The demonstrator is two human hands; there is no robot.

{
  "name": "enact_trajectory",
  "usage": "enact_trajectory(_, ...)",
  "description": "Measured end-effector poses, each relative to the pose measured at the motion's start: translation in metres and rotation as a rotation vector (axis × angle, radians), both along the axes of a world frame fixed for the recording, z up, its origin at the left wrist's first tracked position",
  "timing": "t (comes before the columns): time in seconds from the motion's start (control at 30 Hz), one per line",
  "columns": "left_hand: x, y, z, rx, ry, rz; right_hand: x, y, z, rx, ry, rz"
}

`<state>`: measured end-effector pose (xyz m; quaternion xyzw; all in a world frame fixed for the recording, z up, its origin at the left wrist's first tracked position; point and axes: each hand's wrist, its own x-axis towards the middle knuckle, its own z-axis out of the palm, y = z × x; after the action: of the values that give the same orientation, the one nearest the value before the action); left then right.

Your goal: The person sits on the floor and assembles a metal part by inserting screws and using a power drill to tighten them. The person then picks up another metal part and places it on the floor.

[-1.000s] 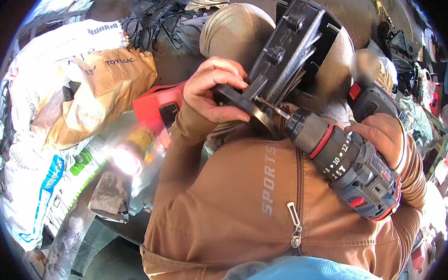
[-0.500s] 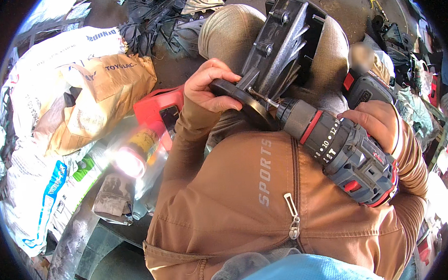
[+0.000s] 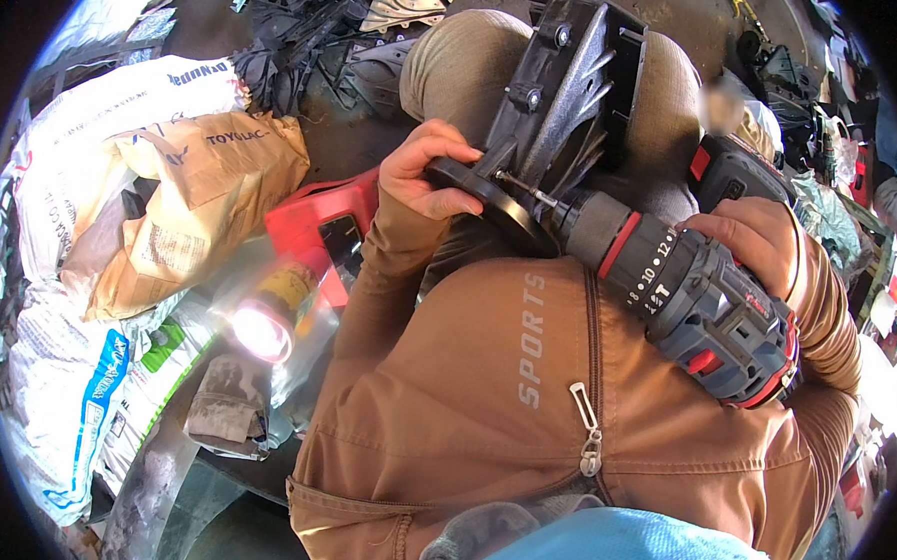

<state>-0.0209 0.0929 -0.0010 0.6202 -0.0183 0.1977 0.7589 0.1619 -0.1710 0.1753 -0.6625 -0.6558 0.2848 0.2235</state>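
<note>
My left hand is closed round the rim of a round black disc-like end on a ribbed black plastic part, which rests between my knees. In my right hand is a cordless drill, dark grey with red trim. The hand wraps its handle, most of which is hidden, and the battery end shows beyond the fingers. The drill's thin bit points left and its tip meets the black part close to the disc, near my left fingers.
Paper and plastic sacks lie at the left. Beside my left forearm are a red tool-like object and a glowing lamp. Black plastic pieces are heaped on the floor ahead, with more clutter at the far right.
The black part has tilted slightly, and the drill has shifted a little to the right and rolled somewhat. Both hands keep their holds.
</note>
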Motion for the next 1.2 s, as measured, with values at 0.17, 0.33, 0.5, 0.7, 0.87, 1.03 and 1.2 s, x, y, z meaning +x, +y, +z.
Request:
enact_trajectory(0.17, 0.001, 0.0, 0.001, -0.008, 0.017, -0.008, -0.001, 0.002, -0.001, 0.01, 0.005, -0.005)
enact_trajectory(0.33, 0.0, 0.001, 0.002, -0.014, 0.008, 0.008, -0.002, 0.004, 0.0, -0.006, 0.002, 0.003)
enact_trajectory(0.5, 0.001, 0.003, 0.001, 0.024, -0.005, -0.024, -0.008, 0.006, -0.002, 0.051, -0.045, -0.016)
enact_trajectory(0.7, 0.002, 0.001, 0.003, -0.039, 0.056, -0.037, -0.005, 0.006, -0.003, -0.053, -0.037, -0.016)
enact_trajectory(0.87, 0.003, 0.002, 0.003, -0.096, 0.057, -0.111, -0.005, 0.013, 0.0, -0.034, -0.06, 0.001)
enact_trajectory(1.03, 0.007, 0.008, 0.005, -0.067, 0.028, -0.198, -0.004, 0.018, 0.008, -0.129, -0.051, -0.02)
enact_trajectory(1.2, 0.006, 0.011, 0.007, -0.111, 0.118, -0.244, 0.002, 0.02, 0.013, -0.139, -0.127, 0.013)
